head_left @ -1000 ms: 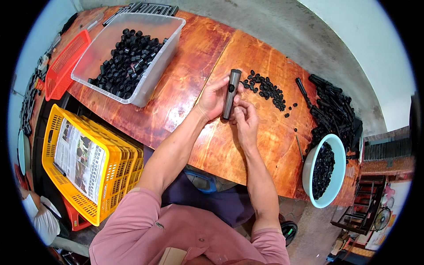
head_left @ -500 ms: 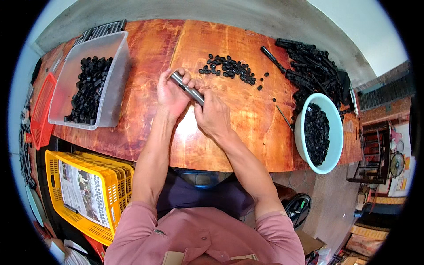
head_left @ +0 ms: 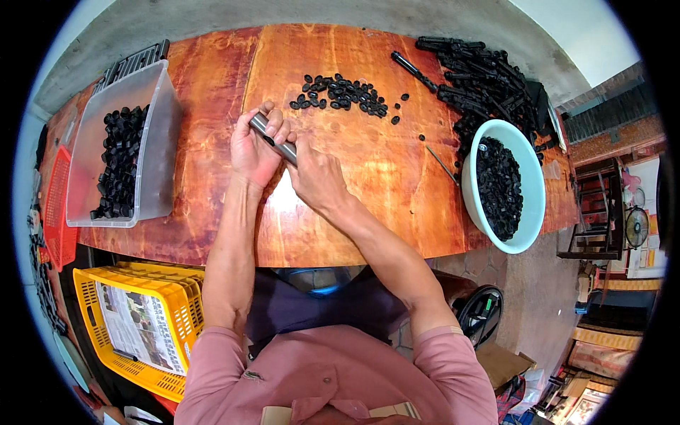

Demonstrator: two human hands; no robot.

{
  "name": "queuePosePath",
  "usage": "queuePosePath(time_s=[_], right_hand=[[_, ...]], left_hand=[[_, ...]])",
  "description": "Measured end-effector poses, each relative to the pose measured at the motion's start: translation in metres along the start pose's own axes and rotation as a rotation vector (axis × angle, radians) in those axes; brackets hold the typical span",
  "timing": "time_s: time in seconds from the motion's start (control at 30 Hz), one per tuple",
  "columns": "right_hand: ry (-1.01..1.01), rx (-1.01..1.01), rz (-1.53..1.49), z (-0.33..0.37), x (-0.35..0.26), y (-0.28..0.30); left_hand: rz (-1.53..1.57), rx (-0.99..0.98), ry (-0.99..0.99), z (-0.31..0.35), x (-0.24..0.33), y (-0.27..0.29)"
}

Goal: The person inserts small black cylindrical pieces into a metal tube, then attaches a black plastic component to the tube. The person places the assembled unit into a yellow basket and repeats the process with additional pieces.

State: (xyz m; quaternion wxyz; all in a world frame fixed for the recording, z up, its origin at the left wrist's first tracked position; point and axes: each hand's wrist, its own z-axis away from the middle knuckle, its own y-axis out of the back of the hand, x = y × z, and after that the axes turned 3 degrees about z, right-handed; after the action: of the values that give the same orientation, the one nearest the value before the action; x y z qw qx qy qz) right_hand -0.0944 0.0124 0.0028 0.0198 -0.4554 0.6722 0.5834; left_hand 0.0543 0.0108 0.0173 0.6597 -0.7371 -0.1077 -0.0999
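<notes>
Both hands meet over the middle of a reddish wooden table (head_left: pixel 212 234). My left hand (head_left: pixel 256 149) is wrapped around a short grey metal tube (head_left: pixel 263 127), whose far end pokes out above the fingers. My right hand (head_left: pixel 315 177) grips the tube's near end, thumb against it. Just beyond the hands lies a scatter of small black plastic caps (head_left: pixel 343 92) on the tabletop.
A clear plastic bin (head_left: pixel 159 142) with black caps stands at the left. A pale blue bowl (head_left: pixel 528 234) of black parts sits at the right, behind it a pile of black tubes (head_left: pixel 482 71). A thin metal rod (head_left: pixel 443 164) lies by the bowl. A yellow crate (head_left: pixel 92 326) stands below the table.
The view has swung so the table now lies squarer. Both hands have kept hold of the tube, which now points up-left and sits lower in the hands.
</notes>
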Motion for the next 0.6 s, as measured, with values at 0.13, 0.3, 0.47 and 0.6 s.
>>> queuePosePath(time_s=[0.13, 0.3, 0.47, 0.6], right_hand=[[-0.058, -0.038, -0.181, 0.0, -0.005, 0.006], [-0.121, -0.076, -0.288, -0.001, -0.009, 0.013], [-0.353, -0.081, -0.493, -0.015, -0.01, 0.023], [-0.331, -0.126, -0.702, -0.012, -0.004, 0.017]], left_hand=[[-0.051, -0.05, -0.005, 0.002, 0.0, -0.006], [-0.052, -0.073, 0.035, 0.001, 0.002, -0.004], [-0.354, 0.16, -0.031, 0.001, -0.016, -0.02], [-0.436, 0.132, -0.032, -0.004, -0.016, 0.003]])
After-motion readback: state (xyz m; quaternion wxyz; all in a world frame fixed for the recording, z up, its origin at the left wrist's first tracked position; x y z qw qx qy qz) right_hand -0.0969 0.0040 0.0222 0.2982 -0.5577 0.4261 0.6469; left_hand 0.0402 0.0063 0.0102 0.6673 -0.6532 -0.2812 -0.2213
